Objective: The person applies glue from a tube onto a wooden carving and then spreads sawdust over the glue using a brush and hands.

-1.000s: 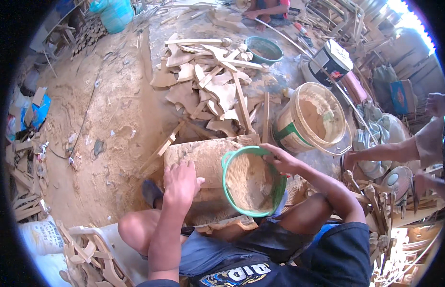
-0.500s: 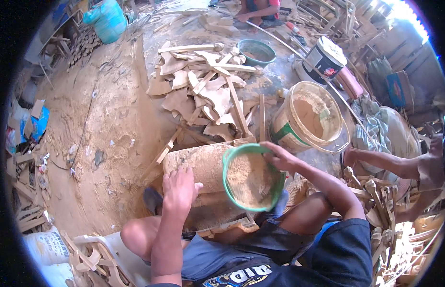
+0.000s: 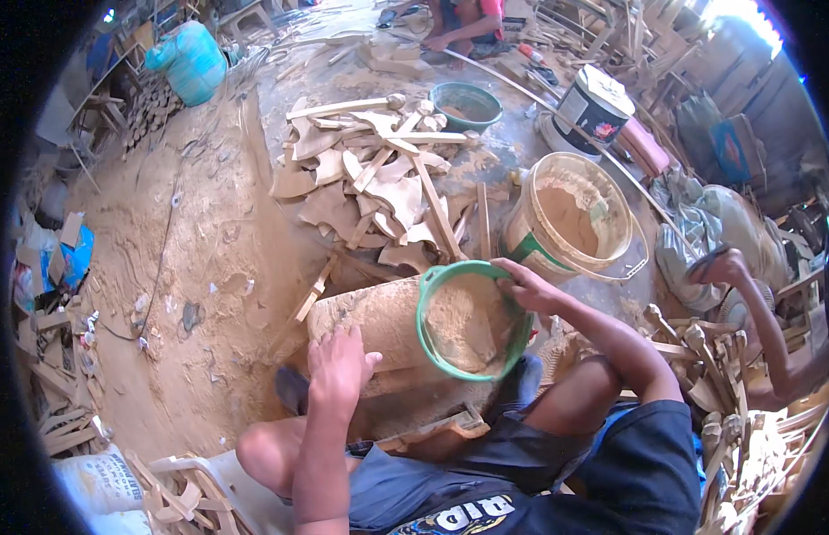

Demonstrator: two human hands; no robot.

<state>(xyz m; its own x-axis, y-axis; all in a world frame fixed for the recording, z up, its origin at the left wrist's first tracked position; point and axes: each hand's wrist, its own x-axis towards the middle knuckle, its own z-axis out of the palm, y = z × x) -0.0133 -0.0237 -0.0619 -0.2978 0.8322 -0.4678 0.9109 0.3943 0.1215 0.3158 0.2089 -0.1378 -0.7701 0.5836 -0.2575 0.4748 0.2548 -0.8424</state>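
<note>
Green basin (image 3: 420, 323): just right of centre in the frame, over the right end of the block; can't tell if it's resting on that or held up.
Dust (image 3: 463, 323): tan powdery stuff inside the basin, heaped more on the left side.
Right hand (image 3: 530, 287): clamped on the basin's upper right rim, so yeah, that's a proper hold.
Left hand (image 3: 337, 364): laid over the block's left end, fingers spread a bit, thumb sticking out, nothing in its grip.
Block (image 3: 379, 314): chunky wooden thing around the middle of the frame, pretty dusty on top.
Wood pile (image 3: 398, 192): loads of curvy cut bits and a few straight sticks, upper middle.
Bucket (image 3: 521, 227): pale with a green patch, right of the pile, tan stuff inside, handle hanging to the right.
Dark basin (image 3: 482, 123): top middle, just beyond the pile.
Tub (image 3: 585, 114): black and white, upper right.
Teal sack (image 3: 196, 64): upper left.
Other folks: one person (image 3: 468, 25) down low at the top edge, plus somebody's bare leg (image 3: 764, 316) at the right.
</note>
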